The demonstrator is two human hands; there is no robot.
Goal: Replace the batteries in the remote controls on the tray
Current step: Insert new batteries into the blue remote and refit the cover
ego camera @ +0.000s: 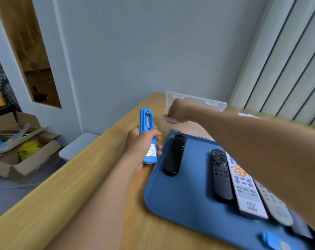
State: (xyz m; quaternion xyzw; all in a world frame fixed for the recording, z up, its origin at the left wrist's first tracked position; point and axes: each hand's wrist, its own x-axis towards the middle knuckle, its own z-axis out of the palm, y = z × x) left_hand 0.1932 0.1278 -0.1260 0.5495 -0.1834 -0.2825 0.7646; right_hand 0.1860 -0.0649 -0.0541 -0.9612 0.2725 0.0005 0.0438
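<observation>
Left hand (140,147), centre of frame: grips blue remote (148,135) around its lower half, back side up, above the bench (66,192) just left of the tray. Battery compartment (148,119) near the remote's upper end uncovered; whether cells sit inside cannot be told.

Right hand (177,110), upper centre: reaches into clear plastic box (194,112) with its lid raised, fingers pinching a small cylindrical battery (167,115). Forearm crosses the right side of frame, blurred.

Blue tray (180,204), lower right, flat on the bench. On it, left to right:
- black remote (174,155), buttons up;
- second black remote (220,175), buttons up;
- white remote with orange ring (244,184), touching or just beside the second black one;
- pale grey remote (274,204), partly hidden by the forearm.

Small blue part (271,239) at the tray's lower right edge — possibly a battery cover, not certain. Another battery (175,130) lies on the box floor, near the tray's far edge.

Left edge of frame: open cardboard box (17,159) on the floor, holding a yellow bag (27,149).
</observation>
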